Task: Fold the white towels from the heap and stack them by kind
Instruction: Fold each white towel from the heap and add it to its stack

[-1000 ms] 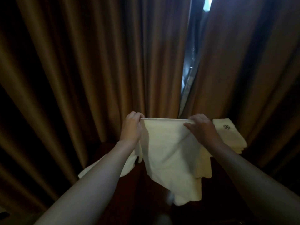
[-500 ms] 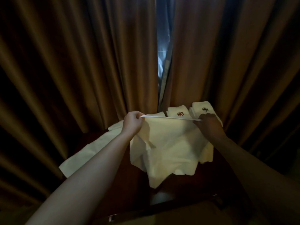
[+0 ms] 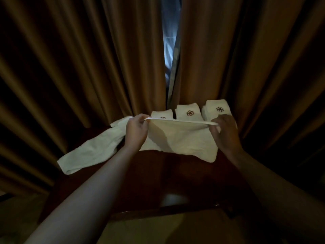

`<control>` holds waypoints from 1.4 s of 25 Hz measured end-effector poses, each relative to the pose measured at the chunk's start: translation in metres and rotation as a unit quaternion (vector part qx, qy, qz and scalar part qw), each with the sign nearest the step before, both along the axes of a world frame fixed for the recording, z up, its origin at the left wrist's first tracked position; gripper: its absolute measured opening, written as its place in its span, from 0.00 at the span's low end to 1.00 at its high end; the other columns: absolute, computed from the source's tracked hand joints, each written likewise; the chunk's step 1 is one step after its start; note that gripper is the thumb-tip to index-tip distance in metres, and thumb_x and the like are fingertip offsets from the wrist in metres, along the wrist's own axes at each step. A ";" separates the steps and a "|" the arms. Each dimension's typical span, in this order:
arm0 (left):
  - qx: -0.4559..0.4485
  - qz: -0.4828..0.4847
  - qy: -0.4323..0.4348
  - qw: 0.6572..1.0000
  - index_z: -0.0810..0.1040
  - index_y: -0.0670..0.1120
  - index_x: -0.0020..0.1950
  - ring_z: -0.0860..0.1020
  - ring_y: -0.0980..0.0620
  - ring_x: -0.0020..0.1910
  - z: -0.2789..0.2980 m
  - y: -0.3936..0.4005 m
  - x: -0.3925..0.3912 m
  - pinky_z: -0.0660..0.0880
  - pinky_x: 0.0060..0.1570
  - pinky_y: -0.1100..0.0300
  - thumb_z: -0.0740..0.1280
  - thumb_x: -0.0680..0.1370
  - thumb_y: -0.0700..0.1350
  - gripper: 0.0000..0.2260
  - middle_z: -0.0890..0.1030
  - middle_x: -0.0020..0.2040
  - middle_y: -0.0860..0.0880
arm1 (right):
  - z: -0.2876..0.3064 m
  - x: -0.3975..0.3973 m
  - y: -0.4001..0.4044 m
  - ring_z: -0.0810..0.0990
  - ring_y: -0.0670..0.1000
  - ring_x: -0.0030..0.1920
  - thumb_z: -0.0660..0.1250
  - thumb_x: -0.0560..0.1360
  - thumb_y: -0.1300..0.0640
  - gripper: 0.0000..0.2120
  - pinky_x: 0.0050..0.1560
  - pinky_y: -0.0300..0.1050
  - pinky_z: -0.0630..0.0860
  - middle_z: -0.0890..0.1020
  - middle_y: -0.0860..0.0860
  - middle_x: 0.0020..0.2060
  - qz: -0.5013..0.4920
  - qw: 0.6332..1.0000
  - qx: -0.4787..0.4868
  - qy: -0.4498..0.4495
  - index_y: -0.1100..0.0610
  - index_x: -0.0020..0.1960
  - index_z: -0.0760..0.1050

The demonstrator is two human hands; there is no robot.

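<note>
A small white towel (image 3: 182, 138) is stretched between my hands, its lower part resting on the dark wooden table (image 3: 175, 173). My left hand (image 3: 136, 132) pinches its top left corner and my right hand (image 3: 224, 132) pinches its top right corner. Behind the towel stand three folded stacks: a low left stack (image 3: 161, 114), a middle stack (image 3: 189, 111) with a red flower emblem, and a right stack (image 3: 218, 108) with a dark emblem. An unfolded long white towel (image 3: 91, 152) lies to the left, hanging towards the table's edge.
Brown pleated curtains (image 3: 88, 67) hang close behind the table, with a narrow bright gap (image 3: 169, 41) in the middle. The table's front edge (image 3: 167, 208) runs across the lower part of the view, with a pale floor below.
My hands have lowered the stretched towel from hanging in the air down onto the table. The view has tilted down, and the folded stacks and the long towel have come into sight.
</note>
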State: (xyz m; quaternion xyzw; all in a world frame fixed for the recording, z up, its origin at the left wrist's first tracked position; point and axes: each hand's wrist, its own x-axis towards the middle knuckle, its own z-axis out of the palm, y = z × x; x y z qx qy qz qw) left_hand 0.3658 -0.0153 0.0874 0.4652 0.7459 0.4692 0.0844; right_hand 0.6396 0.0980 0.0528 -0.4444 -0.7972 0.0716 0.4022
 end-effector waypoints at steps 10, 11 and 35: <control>-0.291 -0.032 0.046 0.955 0.83 0.42 0.52 0.80 0.45 0.48 -0.196 -0.081 0.042 0.73 0.45 0.60 0.64 0.78 0.42 0.09 0.84 0.49 0.44 | -0.174 0.044 -0.081 0.75 0.56 0.52 0.59 0.80 0.51 0.15 0.56 0.48 0.67 0.79 0.56 0.48 0.058 0.906 -0.307 -0.287 0.60 0.51 0.79; -0.317 -0.022 0.031 0.948 0.83 0.42 0.52 0.80 0.45 0.49 -0.207 -0.084 0.044 0.73 0.46 0.58 0.64 0.78 0.42 0.09 0.84 0.49 0.43 | -0.184 0.045 -0.083 0.74 0.55 0.49 0.58 0.80 0.51 0.16 0.54 0.48 0.67 0.79 0.57 0.48 0.059 0.893 -0.340 -0.288 0.61 0.50 0.78; -0.042 0.076 0.092 0.992 0.80 0.45 0.54 0.75 0.49 0.51 -0.059 -0.082 0.040 0.69 0.51 0.59 0.63 0.80 0.43 0.07 0.81 0.48 0.48 | -0.045 0.038 -0.057 0.70 0.57 0.49 0.58 0.77 0.61 0.11 0.55 0.49 0.66 0.78 0.60 0.41 -0.055 0.996 0.019 0.060 0.65 0.45 0.77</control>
